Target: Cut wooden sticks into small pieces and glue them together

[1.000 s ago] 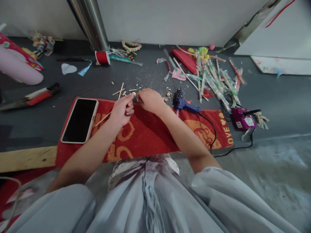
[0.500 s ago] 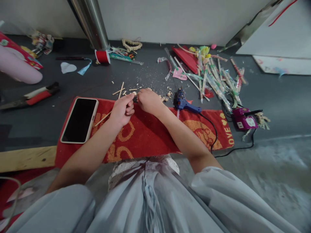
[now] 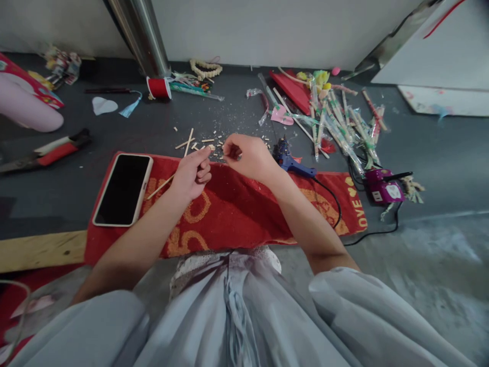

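My left hand (image 3: 194,173) is closed above the red towel (image 3: 233,204), with a small pale wooden piece (image 3: 211,147) pinched between thumb and forefinger. To its right, my right hand (image 3: 254,157) is curled with its fingertips brought together. Whatever those fingertips may hold is too small to make out. A gap separates the two hands. Thin wooden sticks (image 3: 188,141) and small cut bits lie on the dark tabletop just beyond them. Another thin stick (image 3: 160,187) rests on the towel, partly behind my left hand.
A phone (image 3: 123,189) lies on the towel's left end. A blue glue gun (image 3: 295,165) with a black cord lies to the right, near a purple power block (image 3: 384,186). Wrapped sticks (image 3: 338,125) are heaped behind. Red-handled pliers (image 3: 57,152), a red thread spool (image 3: 159,88) and a metal post (image 3: 143,38) stand left.
My right hand has drawn away to the right from my left hand and lifted slightly, its fingers now forming a ring. My left hand stays nearly in place with the wooden piece.
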The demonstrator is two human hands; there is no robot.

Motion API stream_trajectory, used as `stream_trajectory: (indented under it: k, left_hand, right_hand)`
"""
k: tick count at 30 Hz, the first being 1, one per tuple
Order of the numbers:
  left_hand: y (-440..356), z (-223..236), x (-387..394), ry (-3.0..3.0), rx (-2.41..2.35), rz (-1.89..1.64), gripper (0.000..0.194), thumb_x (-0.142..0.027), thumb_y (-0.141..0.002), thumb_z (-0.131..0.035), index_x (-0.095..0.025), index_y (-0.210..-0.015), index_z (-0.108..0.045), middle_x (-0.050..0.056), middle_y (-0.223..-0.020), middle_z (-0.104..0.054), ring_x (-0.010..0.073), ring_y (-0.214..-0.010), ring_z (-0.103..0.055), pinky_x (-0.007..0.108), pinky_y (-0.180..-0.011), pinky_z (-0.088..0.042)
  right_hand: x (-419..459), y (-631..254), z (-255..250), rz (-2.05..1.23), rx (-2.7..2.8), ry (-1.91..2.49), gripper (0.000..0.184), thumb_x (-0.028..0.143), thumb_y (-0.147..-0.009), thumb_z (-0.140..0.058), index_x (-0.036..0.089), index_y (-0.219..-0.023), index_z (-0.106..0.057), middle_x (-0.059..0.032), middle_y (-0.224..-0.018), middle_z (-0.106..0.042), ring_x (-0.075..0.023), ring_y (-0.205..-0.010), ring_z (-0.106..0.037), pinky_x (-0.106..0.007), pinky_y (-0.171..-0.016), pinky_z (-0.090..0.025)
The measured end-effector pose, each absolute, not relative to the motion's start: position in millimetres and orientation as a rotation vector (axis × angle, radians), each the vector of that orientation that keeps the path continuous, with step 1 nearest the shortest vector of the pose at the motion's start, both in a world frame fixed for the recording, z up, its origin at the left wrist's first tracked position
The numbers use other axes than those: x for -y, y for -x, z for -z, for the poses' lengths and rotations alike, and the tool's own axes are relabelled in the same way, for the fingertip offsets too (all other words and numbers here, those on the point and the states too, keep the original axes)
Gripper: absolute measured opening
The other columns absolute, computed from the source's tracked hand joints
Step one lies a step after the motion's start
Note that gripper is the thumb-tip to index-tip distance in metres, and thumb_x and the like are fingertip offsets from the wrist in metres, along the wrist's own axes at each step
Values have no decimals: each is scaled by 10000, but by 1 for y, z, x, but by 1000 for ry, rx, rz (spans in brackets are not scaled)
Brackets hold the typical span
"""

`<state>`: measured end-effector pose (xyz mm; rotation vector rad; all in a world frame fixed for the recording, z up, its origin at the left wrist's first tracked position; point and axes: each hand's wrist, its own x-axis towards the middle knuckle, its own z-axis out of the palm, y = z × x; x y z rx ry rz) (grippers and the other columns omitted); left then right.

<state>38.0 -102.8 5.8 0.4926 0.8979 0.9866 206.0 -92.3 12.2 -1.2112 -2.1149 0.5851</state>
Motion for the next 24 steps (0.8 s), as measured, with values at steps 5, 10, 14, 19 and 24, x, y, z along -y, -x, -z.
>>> stream_trajectory:
  k: [5, 10, 14, 19, 24]
  left_hand:
    - [-43, -7, 108, -599, -925, -1007, 151, -209, -811, -659, -153, -723, -550, -95, -492, -420, -7, -332, -292, 126, -319, -202]
    - [-48, -6, 113, -797, -1001, -1272, 147, -251, -759, -734, -188, -768, -601, -79, -539, -518, -2, -352, -330, 138, -349, -244]
    - [-50, -6, 117, -873, -1038, -1249, 106, -253, -767, -715, -202, -792, -626, -43, -639, -628, 9, -385, -368, 152, -373, -285]
    - [-52, -9, 119, -826, -1042, -1223, 54, -200, -777, -684, -208, -761, -634, -23, -668, -650, 25, -392, -379, 178, -382, -272]
    - [-50, -11, 120, -853, -1030, -1193, 62, -200, -799, -648, -224, -744, -634, -20, -675, -663, 34, -398, -401, 190, -380, -256]
  right_hand:
    - [99, -211, -2, -765, 1893, 991, 91, 164, -767, -563, 188, -829, -501, 26, -771, -583, -79, -684, -552, -245, -695, -477]
    - [99, -212, 6, -872, 1763, 914, 186, 271, -793, -634, 204, -873, -480, 30, -802, -583, -73, -712, -565, -246, -705, -505]
    - [100, -215, 6, -858, 1753, 930, 217, 322, -800, -658, 211, -873, -486, 29, -802, -579, -74, -705, -561, -250, -696, -510]
    - [103, -215, 1, -896, 1708, 955, 251, 401, -822, -644, 220, -895, -487, 10, -855, -592, -92, -772, -588, -281, -755, -531]
    - [101, -216, 2, -999, 1637, 877, 333, 465, -792, -677, 233, -886, -457, 6, -853, -593, -100, -793, -599, -291, -761, -540]
